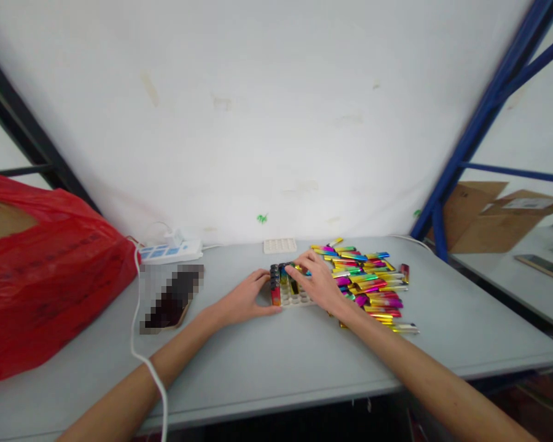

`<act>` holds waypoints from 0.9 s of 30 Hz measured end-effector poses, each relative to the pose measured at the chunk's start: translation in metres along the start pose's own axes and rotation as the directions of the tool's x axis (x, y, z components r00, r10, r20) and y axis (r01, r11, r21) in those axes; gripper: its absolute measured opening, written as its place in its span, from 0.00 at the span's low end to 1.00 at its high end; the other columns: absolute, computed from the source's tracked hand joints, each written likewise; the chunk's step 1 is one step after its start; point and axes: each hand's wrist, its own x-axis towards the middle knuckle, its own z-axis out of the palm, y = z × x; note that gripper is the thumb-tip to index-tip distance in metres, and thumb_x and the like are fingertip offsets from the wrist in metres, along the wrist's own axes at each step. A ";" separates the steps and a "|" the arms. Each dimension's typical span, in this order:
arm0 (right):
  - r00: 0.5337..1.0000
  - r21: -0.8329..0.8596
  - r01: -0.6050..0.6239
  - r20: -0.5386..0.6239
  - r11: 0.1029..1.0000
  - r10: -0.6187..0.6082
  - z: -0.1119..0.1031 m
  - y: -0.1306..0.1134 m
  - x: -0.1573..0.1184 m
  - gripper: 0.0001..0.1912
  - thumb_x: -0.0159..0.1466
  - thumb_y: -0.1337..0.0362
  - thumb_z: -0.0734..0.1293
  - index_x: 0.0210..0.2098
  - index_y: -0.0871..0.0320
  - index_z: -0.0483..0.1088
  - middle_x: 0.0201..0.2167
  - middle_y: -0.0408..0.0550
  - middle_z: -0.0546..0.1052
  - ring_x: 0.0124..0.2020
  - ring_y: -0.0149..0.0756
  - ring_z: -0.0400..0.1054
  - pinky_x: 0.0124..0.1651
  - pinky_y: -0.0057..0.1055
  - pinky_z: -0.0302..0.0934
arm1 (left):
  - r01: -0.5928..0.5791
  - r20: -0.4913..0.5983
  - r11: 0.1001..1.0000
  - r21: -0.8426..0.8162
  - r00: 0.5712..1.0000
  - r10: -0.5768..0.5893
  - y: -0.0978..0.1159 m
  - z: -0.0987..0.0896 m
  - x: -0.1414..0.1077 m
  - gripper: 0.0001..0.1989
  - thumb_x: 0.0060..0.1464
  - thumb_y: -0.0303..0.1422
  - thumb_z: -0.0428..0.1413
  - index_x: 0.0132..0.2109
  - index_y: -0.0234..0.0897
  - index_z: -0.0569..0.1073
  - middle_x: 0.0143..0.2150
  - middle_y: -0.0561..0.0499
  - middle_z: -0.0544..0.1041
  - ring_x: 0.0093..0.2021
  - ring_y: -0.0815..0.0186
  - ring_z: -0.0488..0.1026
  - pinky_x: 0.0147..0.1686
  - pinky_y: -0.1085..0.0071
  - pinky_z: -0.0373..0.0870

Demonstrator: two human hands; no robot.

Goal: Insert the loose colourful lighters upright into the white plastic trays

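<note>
A white tray with round holes [297, 300] lies on the grey table. Black-topped lighters [275, 288] stand in a column along its left side, and a few more are at its back. Around the tray's left end curves my left hand [245, 299], thumb at the front corner and fingers behind, apart. Over the tray's back right part is my right hand [320, 282], its fingertips pinched on a lighter with a dark and yellow body [294, 285]. Many shiny coloured lighters [373, 283] lie in a loose pile just right of that hand.
A second white tray [279, 246] lies by the wall. On the left are a red plastic bag [59, 270], a phone [175, 298], a power strip [171, 251] and a white cable [136, 344] crossing my left forearm. Blue posts [465, 141] and a cardboard box [479, 218] are at right.
</note>
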 end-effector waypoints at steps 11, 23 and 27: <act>0.978 -0.154 0.034 0.210 0.988 -0.001 0.007 0.014 0.001 0.19 0.79 0.49 0.59 0.45 0.55 0.74 0.35 0.50 0.82 0.37 0.40 0.76 0.42 0.32 0.64 | -0.028 -0.009 1.000 -0.014 1.000 0.028 -0.005 0.002 -0.001 0.37 0.54 0.51 0.69 0.64 0.39 0.73 0.64 0.39 0.74 0.65 0.45 0.72 0.69 0.50 0.68; 0.941 -0.474 0.213 0.336 0.854 -0.048 0.003 0.002 0.003 0.15 0.78 0.53 0.63 0.47 0.58 0.74 0.41 0.53 0.81 0.42 0.41 0.77 0.47 0.33 0.62 | -0.001 0.003 1.000 0.019 1.000 0.001 -0.003 0.001 -0.001 0.36 0.54 0.51 0.69 0.64 0.38 0.73 0.64 0.39 0.74 0.65 0.45 0.72 0.69 0.50 0.67; 0.952 -0.469 0.197 0.302 0.861 -0.052 -0.002 0.009 0.005 0.17 0.79 0.52 0.61 0.46 0.57 0.75 0.40 0.51 0.81 0.44 0.41 0.77 0.54 0.36 0.64 | -0.001 -0.009 1.000 0.026 1.000 0.001 -0.005 0.001 -0.001 0.35 0.54 0.51 0.68 0.63 0.38 0.73 0.64 0.38 0.75 0.65 0.45 0.72 0.69 0.50 0.69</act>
